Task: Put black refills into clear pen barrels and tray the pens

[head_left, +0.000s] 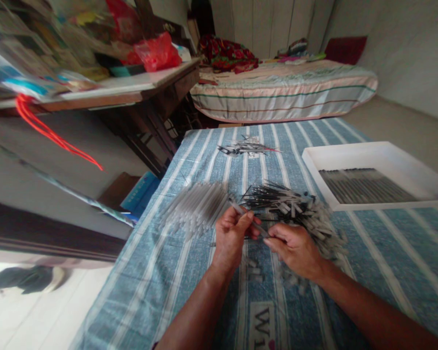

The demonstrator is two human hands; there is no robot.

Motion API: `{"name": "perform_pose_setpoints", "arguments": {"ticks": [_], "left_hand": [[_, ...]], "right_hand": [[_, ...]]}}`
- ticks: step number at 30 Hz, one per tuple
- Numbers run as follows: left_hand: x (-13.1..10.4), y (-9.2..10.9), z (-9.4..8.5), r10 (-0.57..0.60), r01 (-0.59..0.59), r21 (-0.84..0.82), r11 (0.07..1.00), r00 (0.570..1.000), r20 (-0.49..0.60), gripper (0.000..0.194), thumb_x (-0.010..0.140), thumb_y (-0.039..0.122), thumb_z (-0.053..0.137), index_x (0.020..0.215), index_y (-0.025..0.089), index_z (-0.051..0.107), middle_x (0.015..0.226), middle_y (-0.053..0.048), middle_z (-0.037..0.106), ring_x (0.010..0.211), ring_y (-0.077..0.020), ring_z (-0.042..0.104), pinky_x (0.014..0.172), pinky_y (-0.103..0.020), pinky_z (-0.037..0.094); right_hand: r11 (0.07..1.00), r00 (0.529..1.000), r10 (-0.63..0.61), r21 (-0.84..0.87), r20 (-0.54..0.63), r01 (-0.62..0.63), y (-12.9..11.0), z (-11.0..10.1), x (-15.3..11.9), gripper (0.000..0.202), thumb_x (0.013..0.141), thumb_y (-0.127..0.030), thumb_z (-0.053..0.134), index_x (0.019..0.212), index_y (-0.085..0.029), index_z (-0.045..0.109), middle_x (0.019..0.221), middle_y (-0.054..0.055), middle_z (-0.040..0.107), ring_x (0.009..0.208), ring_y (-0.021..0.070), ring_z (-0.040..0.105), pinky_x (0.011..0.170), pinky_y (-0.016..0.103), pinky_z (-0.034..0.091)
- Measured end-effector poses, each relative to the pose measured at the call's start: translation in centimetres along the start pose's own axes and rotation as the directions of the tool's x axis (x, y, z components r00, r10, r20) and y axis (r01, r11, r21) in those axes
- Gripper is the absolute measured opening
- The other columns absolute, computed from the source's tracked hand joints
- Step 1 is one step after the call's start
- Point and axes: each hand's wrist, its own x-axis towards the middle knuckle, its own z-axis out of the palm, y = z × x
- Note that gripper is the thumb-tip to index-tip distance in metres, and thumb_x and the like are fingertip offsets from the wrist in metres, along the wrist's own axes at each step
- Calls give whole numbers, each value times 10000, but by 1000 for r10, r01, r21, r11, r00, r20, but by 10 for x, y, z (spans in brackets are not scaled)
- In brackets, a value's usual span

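Between my hands is a slim grey pen barrel (239,208), slanting down to the right. My left hand (230,236) is closed round its middle, thumb on top. The fingers of my right hand (294,248) pinch its lower right end; whether they hold a separate small part there is hidden. Left of my hands lies a heap of translucent pen barrels (199,206). Thin black refills (264,194) are piled just beyond my hands, and small pale grey caps or end pieces (323,226) lie heaped beside my right hand.
A white tray (354,155) with a row of dark-filled pens (365,184) stands at the right. Several loose refills (244,147) lie at the table's far end. The striped cloth (131,301) covers the table. A cluttered desk (131,92) stands left, a bed (284,90) behind.
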Motion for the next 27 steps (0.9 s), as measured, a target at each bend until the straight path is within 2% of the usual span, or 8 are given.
{"name": "perform_pose_setpoints", "arguments": {"ticks": [4,8,11,14,17,20,23,27], "left_hand": [[2,3,0,7,-6,36,999,999,-33,169,711,277,661,745,162,543,630,21,649,437,-85,533,432,-196,440],[4,6,1,23,-22,111,994,1000,-4,163,695,283,672,698,151,577,582,26,622,445,-79,502,439,-187,418],[2,7,2,37,-39,161,986,999,17,170,685,290,681,660,146,595,529,32,588,448,-69,469,432,-167,375],[-1,10,4,28,-34,210,977,999,35,169,676,297,687,678,150,605,501,40,561,461,-76,468,439,-167,360],[-1,13,3,-4,-9,265,964,999,46,204,661,319,691,764,160,614,575,25,607,476,-86,486,445,-181,363],[0,14,-1,-17,-1,355,935,999,48,213,658,343,682,754,166,612,584,23,611,462,-86,478,447,-187,360],[3,12,-5,-22,-15,433,901,997,80,188,648,335,678,698,169,604,533,37,567,457,-91,473,458,-193,371],[4,3,-7,-52,-26,493,870,988,143,181,662,332,661,719,170,605,542,32,561,479,-108,479,455,-203,375]], "right_hand": [[998,999,-32,-59,8,33,-6,-1,8,166,804,-218,518,643,-178,516,508,-53,470,459,78,449,465,182,324],[953,980,-198,-233,11,195,-13,-2,14,159,854,-222,494,786,-182,632,711,2,647,644,108,576,618,198,395],[870,961,-275,-419,25,260,-18,-4,14,215,865,-256,492,752,-185,660,711,25,651,685,133,583,641,224,401],[813,965,-261,-531,34,239,-23,-15,13,239,841,-258,524,649,-178,643,638,21,618,638,135,562,594,232,383],[816,980,-198,-560,-33,146,-17,-47,20,192,810,-248,555,649,-177,631,656,10,625,644,128,568,595,224,376],[802,974,-25,-586,-226,-115,5,-103,36,181,813,-308,540,737,-191,656,699,8,657,661,133,584,604,221,384],[635,879,264,-614,-397,-469,35,-162,55,173,771,-314,571,854,-201,671,810,30,686,764,166,613,621,226,399],[584,833,413,-595,-368,-552,69,-206,65,143,710,-227,621,800,-133,680,664,56,668,653,177,629,569,229,418]]}}
